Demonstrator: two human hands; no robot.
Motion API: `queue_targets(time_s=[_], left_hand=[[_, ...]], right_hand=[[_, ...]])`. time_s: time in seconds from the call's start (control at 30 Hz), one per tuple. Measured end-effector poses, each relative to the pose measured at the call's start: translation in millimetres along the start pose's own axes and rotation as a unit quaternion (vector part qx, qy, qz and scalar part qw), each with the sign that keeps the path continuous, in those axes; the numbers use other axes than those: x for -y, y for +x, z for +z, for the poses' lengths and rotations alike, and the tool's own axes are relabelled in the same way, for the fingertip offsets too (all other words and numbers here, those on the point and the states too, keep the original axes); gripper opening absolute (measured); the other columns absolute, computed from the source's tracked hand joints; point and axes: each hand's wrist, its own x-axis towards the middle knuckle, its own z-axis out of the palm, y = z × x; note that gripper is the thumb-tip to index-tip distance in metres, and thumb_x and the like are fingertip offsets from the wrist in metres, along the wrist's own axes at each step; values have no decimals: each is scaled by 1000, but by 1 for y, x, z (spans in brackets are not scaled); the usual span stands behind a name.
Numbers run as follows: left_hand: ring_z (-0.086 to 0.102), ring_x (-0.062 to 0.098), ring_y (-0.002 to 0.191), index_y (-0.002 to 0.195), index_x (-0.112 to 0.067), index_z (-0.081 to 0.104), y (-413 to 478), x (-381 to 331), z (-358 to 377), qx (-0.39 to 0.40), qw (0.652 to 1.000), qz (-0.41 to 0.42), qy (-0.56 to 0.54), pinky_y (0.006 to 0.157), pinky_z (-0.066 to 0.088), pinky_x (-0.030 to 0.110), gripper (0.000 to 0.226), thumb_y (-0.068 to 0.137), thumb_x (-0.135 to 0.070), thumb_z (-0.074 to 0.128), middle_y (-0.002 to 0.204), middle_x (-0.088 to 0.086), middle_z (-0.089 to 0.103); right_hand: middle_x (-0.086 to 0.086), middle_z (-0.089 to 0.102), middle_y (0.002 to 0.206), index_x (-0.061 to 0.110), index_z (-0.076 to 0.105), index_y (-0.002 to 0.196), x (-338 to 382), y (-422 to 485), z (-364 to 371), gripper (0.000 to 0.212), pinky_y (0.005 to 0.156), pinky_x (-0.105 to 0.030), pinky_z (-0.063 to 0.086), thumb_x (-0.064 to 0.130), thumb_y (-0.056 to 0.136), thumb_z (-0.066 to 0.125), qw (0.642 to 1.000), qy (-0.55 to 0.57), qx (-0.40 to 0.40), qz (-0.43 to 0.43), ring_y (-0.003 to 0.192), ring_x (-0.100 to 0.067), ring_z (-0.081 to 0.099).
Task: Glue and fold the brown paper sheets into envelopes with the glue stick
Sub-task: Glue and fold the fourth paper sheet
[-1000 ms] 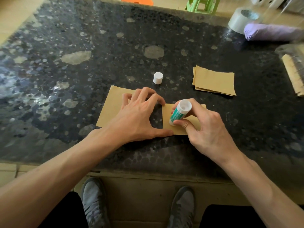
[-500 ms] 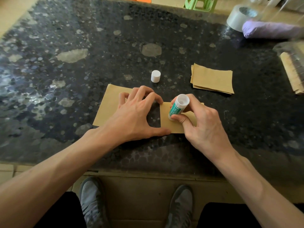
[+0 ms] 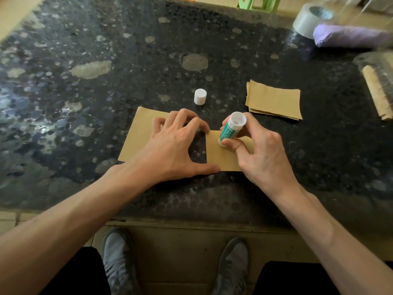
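Left hand (image 3: 170,150) splayed, pressing the brown paper sheet (image 3: 221,160), right hand (image 3: 263,156) grasped the glue stick (image 3: 228,132) tip-down on it, I saw its cap (image 3: 200,96) at eleven o'clock.

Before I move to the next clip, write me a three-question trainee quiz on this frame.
1. True or false: the cap is on the glue stick.
2. Which hand holds the glue stick: A left, B right?
3. Fill in: the spare sheets lie to the cap's ___.

Key: 1 false, the cap stands alone on the table. 2 B, the right hand. 3 right.
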Motion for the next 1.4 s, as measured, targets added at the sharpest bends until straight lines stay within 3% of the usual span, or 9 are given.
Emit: queue_targets(time_s=[0.1, 0.3, 0.53, 0.73, 0.87, 1.13, 1.4], left_hand=[[33, 10, 131, 133, -40, 46, 0, 0, -1, 3, 1000, -1, 2, 104, 21, 34, 86, 65, -91, 61, 135, -12, 37], [33, 10, 130, 132, -40, 47, 1, 0, -1, 3, 1000, -2, 0, 101, 19, 33, 86, 64, -91, 60, 134, -13, 37], [33, 9, 129, 132, -39, 47, 0, 0, -1, 2, 1000, 0, -1, 100, 19, 33, 86, 65, -91, 61, 133, -13, 36], [34, 10, 127, 131, -39, 49, 0, 0, 0, -6, 1000, 1, -3, 100, 20, 33, 85, 64, -90, 63, 131, -13, 38], [35, 10, 127, 130, -38, 49, -1, 0, 0, -9, 1000, 1, -2, 101, 20, 33, 85, 64, -91, 62, 131, -13, 38], [35, 10, 129, 130, -39, 48, 0, 0, 0, -6, 1000, 2, 0, 102, 21, 34, 84, 65, -91, 64, 132, -13, 38], [33, 8, 131, 131, -40, 48, 1, 0, -2, 6, 1000, -4, -3, 106, 20, 34, 87, 63, -92, 62, 133, -13, 37]], right_hand=[[3, 71, 115, 19, 59, 127, 0, 2, 1, 36, 85, -2, 42, 28, 95, 76, 1000, -1, -5, 1, 104, 0, 57], [1, 72, 110, 16, 59, 123, 0, 7, 1, 33, 84, -18, 51, 25, 96, 76, 1000, 5, -23, -2, 101, -9, 63], [0, 73, 112, 15, 60, 124, -1, 12, 2, 33, 88, -15, 50, 24, 96, 76, 999, 7, -30, -5, 103, -10, 66], [2, 74, 111, 15, 61, 121, -2, 18, 1, 29, 92, -22, 53, 22, 96, 75, 999, 26, -31, -12, 105, -10, 70], [2, 74, 114, 15, 61, 124, -2, 20, 1, 31, 92, -15, 51, 23, 96, 75, 999, 14, -31, -9, 106, -10, 70], [1, 74, 112, 14, 61, 122, -6, 24, 2, 30, 91, -28, 56, 20, 97, 75, 999, 8, -43, -19, 104, -13, 71], [5, 71, 117, 13, 64, 126, -9, 19, -18, 34, 95, -33, 59, 27, 96, 75, 986, 141, -91, 20, 110, -8, 70]])
